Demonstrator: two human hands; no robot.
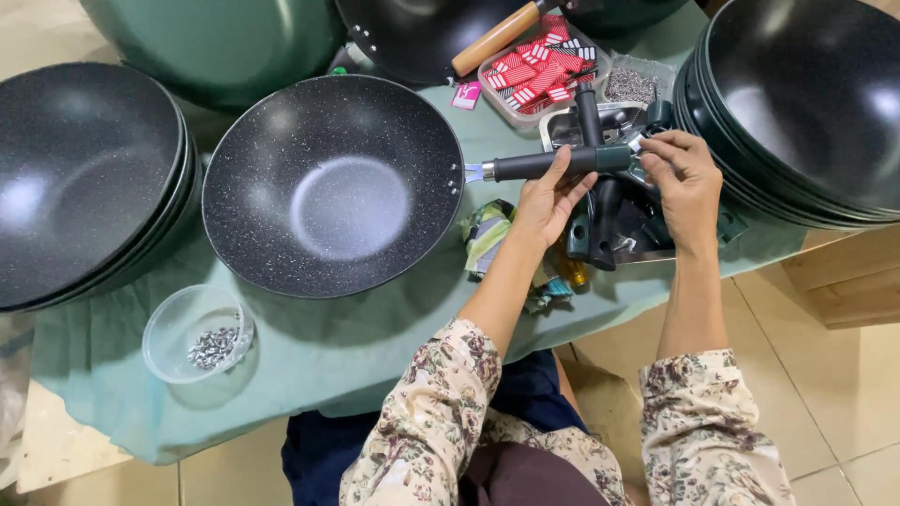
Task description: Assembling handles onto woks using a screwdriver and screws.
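A speckled black wok (pixel 333 183) lies on the green-covered table (pixel 309 361). A dark green handle (pixel 553 163) sticks out from its right rim. My left hand (pixel 547 199) grips this handle from below, near the middle. My right hand (pixel 686 178) pinches the handle's far end with its fingertips, where a small light part shows. Below both hands lies a metal tray (pixel 614 120) with several loose dark handles (pixel 600 225).
Stacks of black woks stand at the left (pixel 84 173) and right (pixel 806 103). A clear bowl of small screws (pixel 197 334) sits near the table's front edge. At the back are a box of red packets (pixel 539 70), a wooden-handled pan (pixel 422 33) and a crumpled cloth (pixel 487 234).
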